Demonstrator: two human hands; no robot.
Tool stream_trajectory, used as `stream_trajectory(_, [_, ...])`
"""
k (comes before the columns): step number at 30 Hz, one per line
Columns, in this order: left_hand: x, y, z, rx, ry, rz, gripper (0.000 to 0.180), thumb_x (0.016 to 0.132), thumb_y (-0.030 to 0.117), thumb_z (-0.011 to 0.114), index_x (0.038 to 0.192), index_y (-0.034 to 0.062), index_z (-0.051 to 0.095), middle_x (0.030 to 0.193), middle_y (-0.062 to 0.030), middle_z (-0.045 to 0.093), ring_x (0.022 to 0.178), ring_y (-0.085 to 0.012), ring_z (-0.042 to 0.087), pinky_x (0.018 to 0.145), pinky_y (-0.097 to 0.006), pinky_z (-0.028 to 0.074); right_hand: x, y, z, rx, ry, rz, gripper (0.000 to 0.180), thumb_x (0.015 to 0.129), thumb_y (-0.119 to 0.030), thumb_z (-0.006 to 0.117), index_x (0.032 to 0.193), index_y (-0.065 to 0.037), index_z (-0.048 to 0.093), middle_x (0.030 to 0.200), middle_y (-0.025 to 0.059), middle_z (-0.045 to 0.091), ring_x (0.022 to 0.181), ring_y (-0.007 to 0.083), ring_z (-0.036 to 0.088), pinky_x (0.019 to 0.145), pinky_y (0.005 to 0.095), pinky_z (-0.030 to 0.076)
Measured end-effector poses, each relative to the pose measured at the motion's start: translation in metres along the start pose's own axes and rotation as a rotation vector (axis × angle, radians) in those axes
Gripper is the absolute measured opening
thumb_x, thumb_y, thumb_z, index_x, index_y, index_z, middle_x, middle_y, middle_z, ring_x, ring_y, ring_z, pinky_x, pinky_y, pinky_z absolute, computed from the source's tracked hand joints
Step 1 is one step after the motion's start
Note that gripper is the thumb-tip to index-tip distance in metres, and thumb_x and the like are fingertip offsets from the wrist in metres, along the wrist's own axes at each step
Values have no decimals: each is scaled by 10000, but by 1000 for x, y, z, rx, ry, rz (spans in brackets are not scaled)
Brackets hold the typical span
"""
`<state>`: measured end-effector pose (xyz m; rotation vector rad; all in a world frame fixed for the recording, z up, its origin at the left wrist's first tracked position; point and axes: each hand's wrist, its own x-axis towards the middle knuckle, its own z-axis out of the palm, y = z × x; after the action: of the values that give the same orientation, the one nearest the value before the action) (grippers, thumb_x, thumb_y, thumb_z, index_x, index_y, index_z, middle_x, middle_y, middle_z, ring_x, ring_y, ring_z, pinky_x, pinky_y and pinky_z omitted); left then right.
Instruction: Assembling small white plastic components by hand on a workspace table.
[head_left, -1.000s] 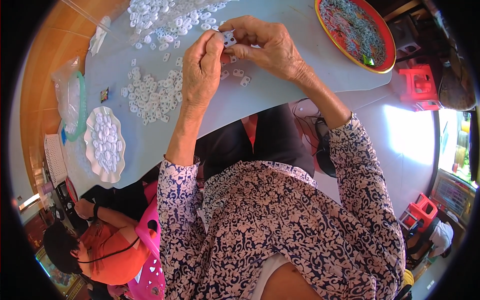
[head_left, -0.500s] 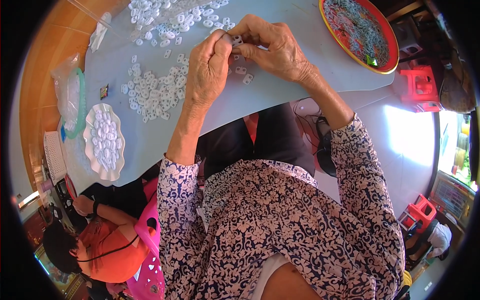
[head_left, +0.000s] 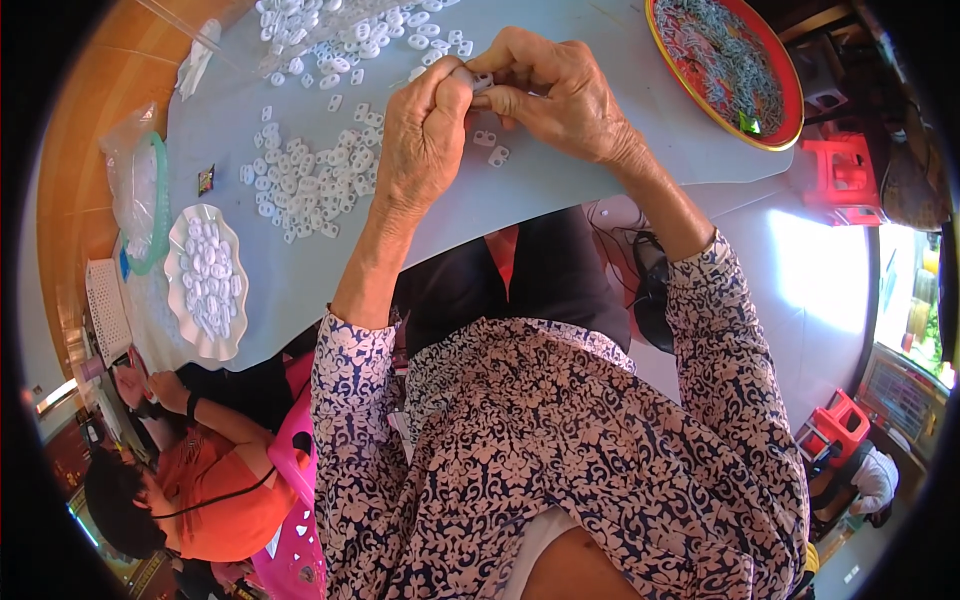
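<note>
Right hand (head_left: pixel 566 95) pinching a small white piece (head_left: pixel 483 81) over the tabletop (head_left: pixel 222 125); left hand (head_left: pixel 420 130), thumb and fingers pressed together, at its left edge, any grip there hidden. Two loose pieces (head_left: pixel 498 156) lie just nearer, a pile (head_left: pixel 310 180) left, a second pile (head_left: pixel 370 38) farther. Outermost: scalloped dish (head_left: pixel 222 349), left; red tray (head_left: pixel 790 95) of grey bits (head_left: pixel 725 60), far right.

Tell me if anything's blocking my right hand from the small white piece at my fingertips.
Nothing visible does: the small white piece sits between the thumb and fingers of your right hand. Your left hand is close against its other side. Two loose pieces lie nearer you on the table, outside that grip.
</note>
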<state>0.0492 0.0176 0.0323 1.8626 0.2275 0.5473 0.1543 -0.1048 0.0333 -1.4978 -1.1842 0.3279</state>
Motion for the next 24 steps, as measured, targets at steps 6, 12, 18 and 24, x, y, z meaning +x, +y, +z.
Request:
stream_trajectory(6, [-3, 1, -1, -28, -15, -48, 298, 911, 235, 414, 739, 0, 476, 573, -13, 390, 576, -87, 346, 514, -276, 336, 0, -3, -2, 2, -20, -8, 158, 789, -38, 689, 919, -10, 603, 663, 59, 627, 557, 97, 592, 525, 251, 482])
stream_trajectory(12, [-4, 6, -2, -26, -27, -124, 305, 905, 240, 410, 751, -9, 495, 560, -19, 413, 558, -88, 363, 511, -272, 351, -3, -1, -2, 54, -45, 43, 159, 812, -76, 689, 929, -1, 612, 705, 58, 649, 578, 84, 600, 542, 234, 496])
stream_trajectory(18, [-5, 4, -3, 9, -50, -87, 296, 895, 232, 402, 740, -6, 482, 559, -26, 444, 533, -90, 367, 505, -278, 362, -4, -4, -4, 113, -61, 48, 142, 826, -80, 678, 920, 6, 616, 724, 57, 656, 591, 72, 599, 550, 222, 498])
stream_trajectory(24, [-6, 4, 0, -50, -90, -126, 301, 894, 243, 400, 735, 0, 481, 559, -36, 462, 540, -91, 375, 510, -278, 366, -6, 1, -4, 43, -70, 55, 126, 841, -83, 670, 901, 0, 597, 725, 22, 627, 604, 43, 568, 550, 182, 456])
